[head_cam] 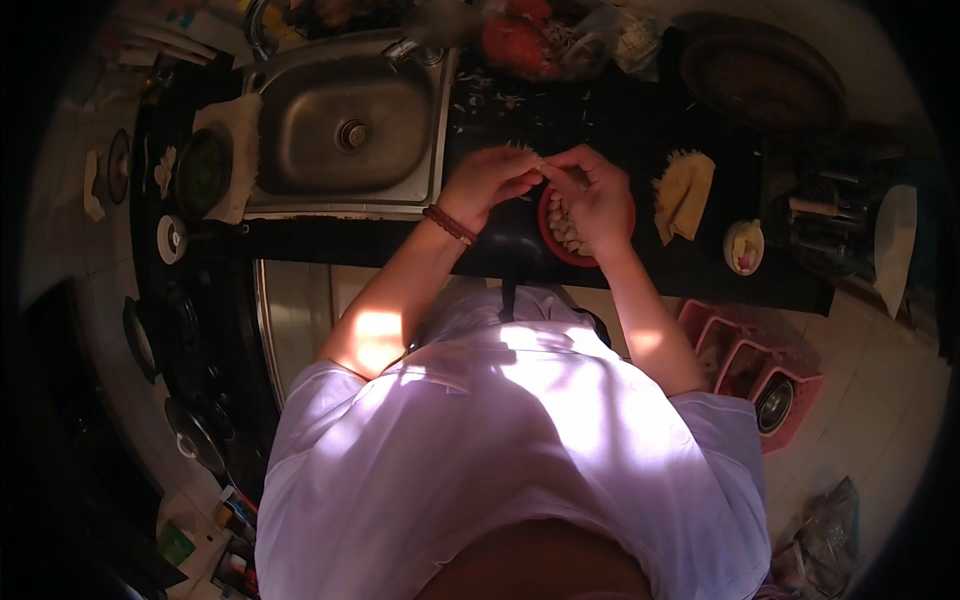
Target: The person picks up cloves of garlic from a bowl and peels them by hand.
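A small pale piece, apparently a garlic clove (pixel 541 166), is pinched between the fingertips of both my hands above the black counter. My left hand (pixel 487 180), with a braided bracelet at its wrist, reaches in from the left. My right hand (pixel 596 195) meets it from the other side and covers part of a red bowl (pixel 577 260). Inside that bowl lie several pale cloves (pixel 562 223), partly hidden under the hand. White peel scraps (pixel 510 99) are scattered on the counter beyond my hands.
A steel sink (pixel 315 161) is set in the counter at left. On the right are a yellow cloth (pixel 682 195) and a small white bowl (pixel 733 261). Red and clear plastic bags (pixel 517 45) stand at the back. Below the counter's right end is a pink rack (pixel 799 420).
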